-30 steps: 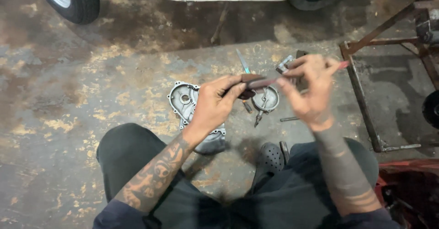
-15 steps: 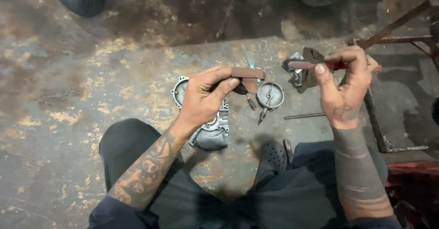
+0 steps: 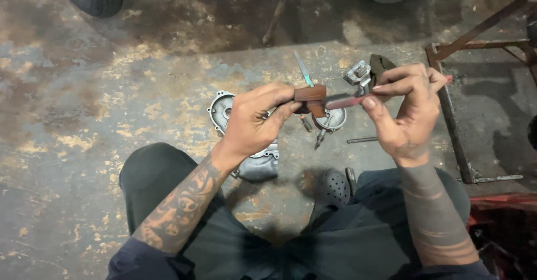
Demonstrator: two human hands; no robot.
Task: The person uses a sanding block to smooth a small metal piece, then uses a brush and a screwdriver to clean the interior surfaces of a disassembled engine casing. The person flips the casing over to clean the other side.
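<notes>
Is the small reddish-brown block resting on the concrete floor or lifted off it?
Lifted off. The small reddish-brown block is pinched in the left hand, raised above the concrete floor and the grey metal cover.

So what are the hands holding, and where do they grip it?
The left hand pinches a small brown block at its left end. The right hand holds a thin red-handled tool by its handle end, tip at the block.

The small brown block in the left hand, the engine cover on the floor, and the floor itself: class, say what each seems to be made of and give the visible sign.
Brown block: its dull, reddish-brown, flat faces suggest rusty metal or rubber; unclear which.
Engine cover: probably cast aluminium, given its silvery-grey dull sheen and moulded rim.
Floor: likely concrete, grey, stained, with worn yellowish patches.
</notes>
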